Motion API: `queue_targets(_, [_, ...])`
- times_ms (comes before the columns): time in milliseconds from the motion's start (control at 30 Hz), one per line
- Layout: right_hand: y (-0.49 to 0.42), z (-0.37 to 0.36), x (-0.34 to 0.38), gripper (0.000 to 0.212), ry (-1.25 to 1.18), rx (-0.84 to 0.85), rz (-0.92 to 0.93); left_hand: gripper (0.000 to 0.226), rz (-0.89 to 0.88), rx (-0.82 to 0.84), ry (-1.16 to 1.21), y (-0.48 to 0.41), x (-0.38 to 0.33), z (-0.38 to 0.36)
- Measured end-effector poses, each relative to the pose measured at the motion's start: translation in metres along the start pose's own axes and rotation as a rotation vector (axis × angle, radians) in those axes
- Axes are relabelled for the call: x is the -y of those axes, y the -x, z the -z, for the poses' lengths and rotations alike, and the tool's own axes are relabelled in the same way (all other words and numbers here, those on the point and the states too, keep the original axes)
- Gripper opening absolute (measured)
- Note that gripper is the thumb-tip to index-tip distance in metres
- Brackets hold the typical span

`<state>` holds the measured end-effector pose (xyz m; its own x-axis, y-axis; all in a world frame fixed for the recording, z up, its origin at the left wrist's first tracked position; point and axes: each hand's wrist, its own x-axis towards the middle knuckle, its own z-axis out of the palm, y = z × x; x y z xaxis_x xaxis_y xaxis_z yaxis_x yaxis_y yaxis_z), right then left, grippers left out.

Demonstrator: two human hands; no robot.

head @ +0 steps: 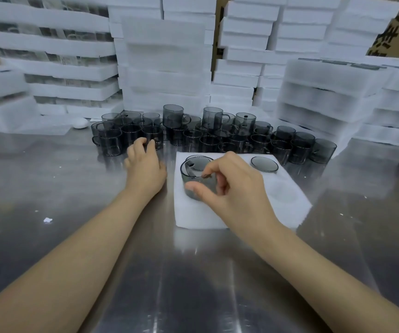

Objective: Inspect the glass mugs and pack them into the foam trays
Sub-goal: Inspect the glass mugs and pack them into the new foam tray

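Two bare arms reach out over a shiny metal bench point(193, 272). A white foam tray point(193, 215) lies flat on the bench, just ahead of the arms. The right hand point(236, 191) is over the tray. Its thumb and fingers pinch a dark glass mug point(194, 170) by the side and rim. The mug is tilted over the tray's left side, and it looks like it is partly in a round hole, but the hand hides the bottom. Another mug point(264, 163) sits deep in a hole at the tray's far right corner, so only its rim shows. A round hole point(282, 194) near the right edge has nothing in it.

The left hand point(145, 164) is left of the tray. Its fingers curl around a mug point(154, 140) at the front of a big group of mugs point(229, 138). These stand close together behind the tray, and some are stacked. Behind them, tall piles of white foam trays point(167, 63) stand across the back.
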<state>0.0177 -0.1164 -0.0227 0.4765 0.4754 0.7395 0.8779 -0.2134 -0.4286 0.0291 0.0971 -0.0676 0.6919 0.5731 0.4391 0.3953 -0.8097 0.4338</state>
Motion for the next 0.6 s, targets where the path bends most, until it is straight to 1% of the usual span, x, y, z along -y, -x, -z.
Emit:
queue_targets(100, [0.005, -0.005, -0.002, 0.025, -0.002, -0.023, -0.013, 0.059, 0.023, 0.040, -0.011, -0.001, 0.002, -0.002])
queue_targets(167, [0.004, -0.005, -0.003, 0.025, -0.001, 0.000, -0.008, 0.057, 0.039, 0.043, 0.006, -0.002, 0.003, -0.002])
queue_targets(333, [0.001, 0.005, -0.005, 0.029, 0.154, 0.152, 0.089, 0.057, 0.053, 0.048, 0.020, -0.003, 0.003, -0.004])
queue_targets(400, [-0.001, 0.010, -0.005, 0.032, 0.231, 0.207, 0.163, 0.056, 0.064, 0.050, 0.032, -0.004, 0.004, -0.003])
queue_targets(467, [-0.004, 0.013, -0.004, 0.030, 0.321, 0.271, 0.243, 0.055, 0.079, 0.051, 0.039, -0.004, 0.004, -0.003])
queue_targets(600, [-0.010, 0.014, 0.001, 0.026, 0.368, 0.379, 0.261, 0.052, 0.102, 0.013, 0.031, -0.003, 0.002, -0.002])
